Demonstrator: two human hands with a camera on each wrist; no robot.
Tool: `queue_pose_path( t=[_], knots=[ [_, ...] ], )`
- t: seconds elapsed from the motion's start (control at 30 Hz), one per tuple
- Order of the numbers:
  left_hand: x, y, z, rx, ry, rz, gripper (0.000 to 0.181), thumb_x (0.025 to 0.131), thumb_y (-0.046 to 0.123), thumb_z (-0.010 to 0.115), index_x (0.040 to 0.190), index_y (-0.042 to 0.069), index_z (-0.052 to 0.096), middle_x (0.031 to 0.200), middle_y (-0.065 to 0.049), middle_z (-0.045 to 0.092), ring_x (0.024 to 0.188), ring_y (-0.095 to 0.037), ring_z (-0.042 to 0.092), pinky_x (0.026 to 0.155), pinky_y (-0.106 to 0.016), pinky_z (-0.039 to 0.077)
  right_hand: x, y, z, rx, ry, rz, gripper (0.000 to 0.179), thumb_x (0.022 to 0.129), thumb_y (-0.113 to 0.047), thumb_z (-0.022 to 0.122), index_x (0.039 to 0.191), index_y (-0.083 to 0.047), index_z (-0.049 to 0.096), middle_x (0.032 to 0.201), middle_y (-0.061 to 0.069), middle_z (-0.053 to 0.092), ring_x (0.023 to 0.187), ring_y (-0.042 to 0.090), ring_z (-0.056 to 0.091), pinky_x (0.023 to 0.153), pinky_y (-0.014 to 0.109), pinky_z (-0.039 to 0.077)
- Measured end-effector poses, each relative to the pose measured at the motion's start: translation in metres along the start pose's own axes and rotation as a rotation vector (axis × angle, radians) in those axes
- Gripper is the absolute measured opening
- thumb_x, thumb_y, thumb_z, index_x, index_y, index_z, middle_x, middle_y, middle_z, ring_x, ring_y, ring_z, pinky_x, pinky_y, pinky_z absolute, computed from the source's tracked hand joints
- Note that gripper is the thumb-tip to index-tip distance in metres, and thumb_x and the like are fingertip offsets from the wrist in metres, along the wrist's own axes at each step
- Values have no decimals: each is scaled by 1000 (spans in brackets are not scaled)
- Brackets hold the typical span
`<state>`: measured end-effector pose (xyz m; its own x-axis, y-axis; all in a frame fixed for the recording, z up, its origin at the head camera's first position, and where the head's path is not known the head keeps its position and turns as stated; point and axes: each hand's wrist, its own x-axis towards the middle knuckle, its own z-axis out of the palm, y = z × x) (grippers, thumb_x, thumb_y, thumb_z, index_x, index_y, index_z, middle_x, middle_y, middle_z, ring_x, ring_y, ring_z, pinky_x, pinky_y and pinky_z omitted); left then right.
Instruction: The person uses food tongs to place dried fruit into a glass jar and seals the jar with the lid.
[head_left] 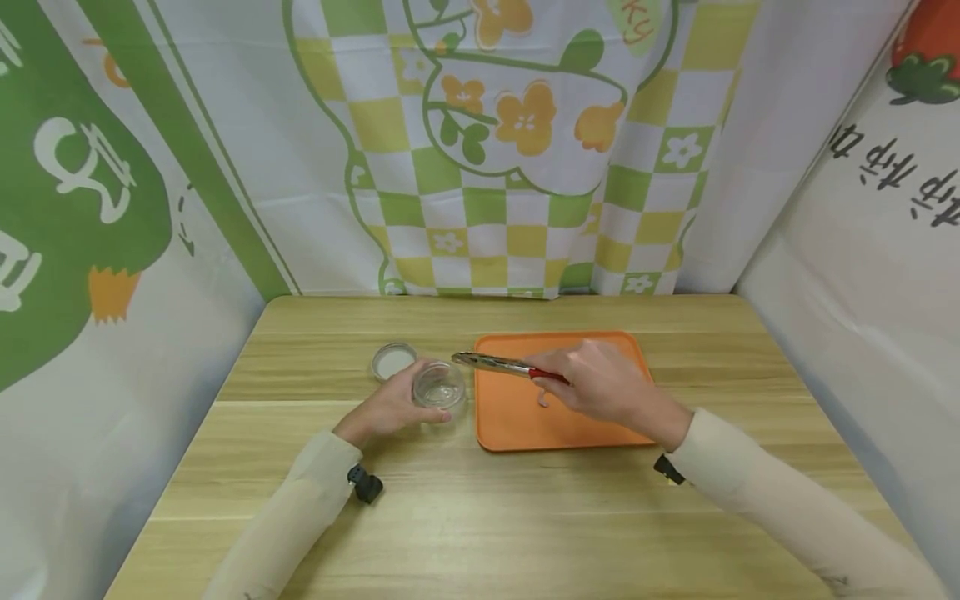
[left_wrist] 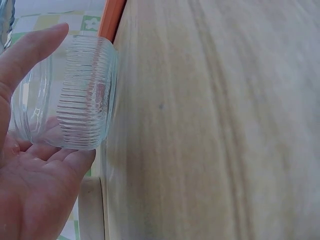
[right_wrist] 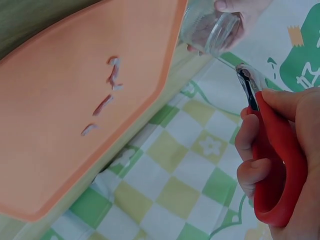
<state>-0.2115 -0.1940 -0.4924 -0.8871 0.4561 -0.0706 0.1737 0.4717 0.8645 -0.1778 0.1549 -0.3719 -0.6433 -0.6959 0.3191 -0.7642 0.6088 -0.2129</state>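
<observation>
My left hand [head_left: 393,402] holds a small clear glass jar [head_left: 438,386] round its side, thumb on one side and fingers on the other. In the left wrist view the jar [left_wrist: 85,95] shows a ribbed lower wall close against the tabletop. My right hand [head_left: 600,379] grips red-handled metal tongs [head_left: 495,363], their tips pointing left beside the jar's rim. The right wrist view shows the tongs' red handles [right_wrist: 280,170] squeezed between thumb and fingers; I cannot tell whether the tips hold anything. Several small pinkish-white strips [right_wrist: 103,105] lie on the orange tray [right_wrist: 45,150].
A round lid [head_left: 393,362] lies on the wooden table [head_left: 480,525] behind the left hand. The orange tray [head_left: 517,429] sits right of the jar, under the right hand. A green-and-yellow checked cloth [head_left: 480,225] hangs at the table's back edge.
</observation>
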Motion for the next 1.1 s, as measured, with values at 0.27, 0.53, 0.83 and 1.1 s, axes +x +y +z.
queue_pose_path(
  t=[0.27,0.53,0.83,1.1],
  knots=[
    [0,-1,1,-9,-2,-12,86,81,32,94,151,15,47,153,-10,58,145,-34,51,125,-58,35,11,-6,12,43,-81,0,25,103,-23,71,126,-14,77,80,-8,76,51,-7,48,46,15,38],
    [-1,-1,1,-1,6,-14,89,81,32,94,154,17,45,148,-11,59,140,-34,54,123,-60,37,19,-9,27,-1,-72,-30,29,101,-22,74,128,-14,77,100,0,83,50,-2,47,47,15,35],
    [-1,0,3,-4,4,-15,91,81,30,94,156,17,43,150,-11,57,142,-35,53,123,-60,37,21,-6,35,10,-69,-23,33,101,-22,74,132,-12,75,93,2,82,44,-2,38,44,13,29],
    [-1,1,0,-3,-2,-7,88,82,30,93,154,16,45,150,-10,58,144,-35,52,123,-60,36,21,-3,35,13,-81,-3,42,101,-27,75,140,-14,70,67,-4,70,38,-3,18,42,13,17]
  ],
)
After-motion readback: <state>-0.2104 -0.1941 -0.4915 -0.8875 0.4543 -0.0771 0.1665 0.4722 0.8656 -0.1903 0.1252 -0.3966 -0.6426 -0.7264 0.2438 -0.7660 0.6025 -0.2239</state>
